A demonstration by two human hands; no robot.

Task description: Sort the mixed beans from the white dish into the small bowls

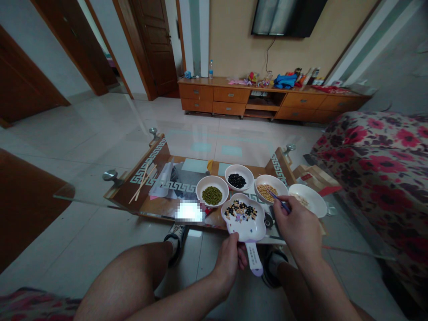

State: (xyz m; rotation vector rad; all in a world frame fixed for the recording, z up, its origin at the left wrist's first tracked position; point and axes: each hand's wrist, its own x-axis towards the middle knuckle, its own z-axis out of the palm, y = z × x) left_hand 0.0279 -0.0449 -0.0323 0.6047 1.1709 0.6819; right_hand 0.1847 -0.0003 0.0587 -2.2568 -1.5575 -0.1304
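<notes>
My left hand (229, 258) grips the near rim of a white, flower-shaped dish (246, 232) with a short printed handle. Black and tan beans lie mostly in its far half. Closed in a pinch, my right hand (299, 227) holds slim purple tweezers (283, 204), their tips at the soybeans (265, 191) in a white bowl (278, 182). Whether a bean sits between the tips is too small to tell. Left of that bowl are one with black beans (237, 180) and one with green mung beans (212, 195). A bowl with pale contents (314, 200) stands partly behind my right hand.
Everything rests on a glass-topped table (133, 196) with metal knobs at its corners. Wooden chopsticks (143, 183) and papers (163, 183) show on the left. A blurred bright patch (190, 211) lies near the front edge. A paper bag (316, 178) and a flowered sofa (377, 178) are at right.
</notes>
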